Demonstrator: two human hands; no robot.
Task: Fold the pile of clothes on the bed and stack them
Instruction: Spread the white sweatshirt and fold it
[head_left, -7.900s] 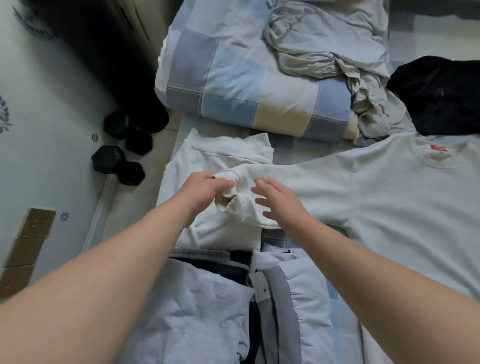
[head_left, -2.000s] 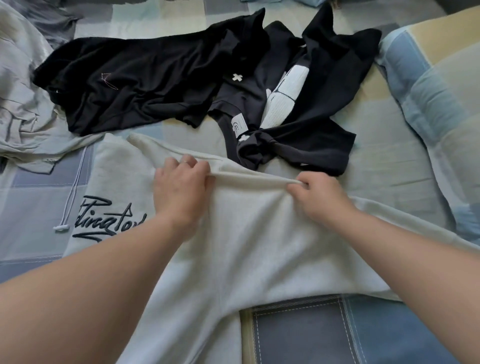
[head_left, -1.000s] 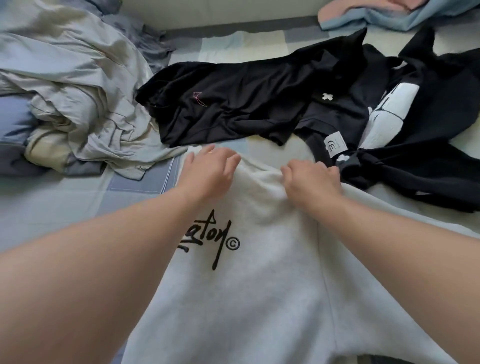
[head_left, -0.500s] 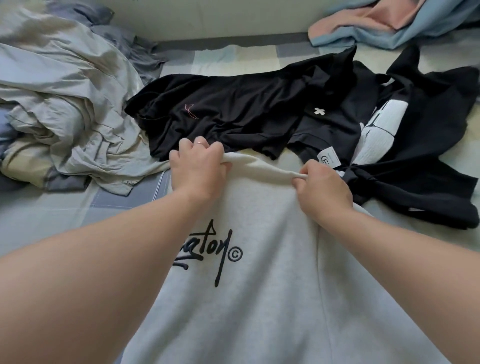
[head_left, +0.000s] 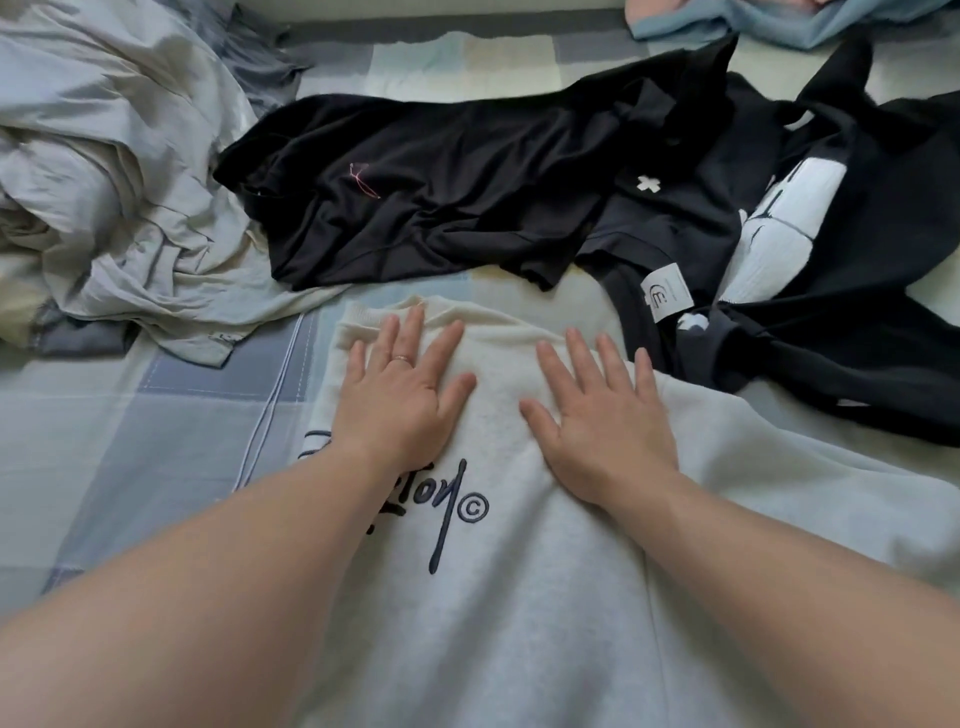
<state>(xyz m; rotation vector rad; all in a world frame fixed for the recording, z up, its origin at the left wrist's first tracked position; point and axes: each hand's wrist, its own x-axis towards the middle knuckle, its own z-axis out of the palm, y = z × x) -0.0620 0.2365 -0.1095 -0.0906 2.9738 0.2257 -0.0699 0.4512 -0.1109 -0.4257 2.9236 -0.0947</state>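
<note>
One garment is under our hands: the pale sweatshirt (head_left: 519, 597) lies spread on the bed (head_left: 130, 441) right in front of us, dark script lettering facing up, its far edge seemingly doubled over. Our left hand (head_left: 400, 395) and right hand (head_left: 597, 421) both lie flat near that edge, fingers straight and spread, pressing the cloth down and gripping nothing. We judge this an early fold, since the sweatshirt spreads wide to the right and needs more folds.

Just beyond it lies a black shirt (head_left: 441, 208), rumpled and unfolded, and to its right a second black garment (head_left: 857, 291) with a white print, tangled. A grey crumpled cloth (head_left: 119, 182) is heaped at the left, and a blue and pink cloth (head_left: 779, 21) lies at the far right; whether these belong to the pile we cannot tell. No finished stack shows here, so we reckon most of the work remains.
</note>
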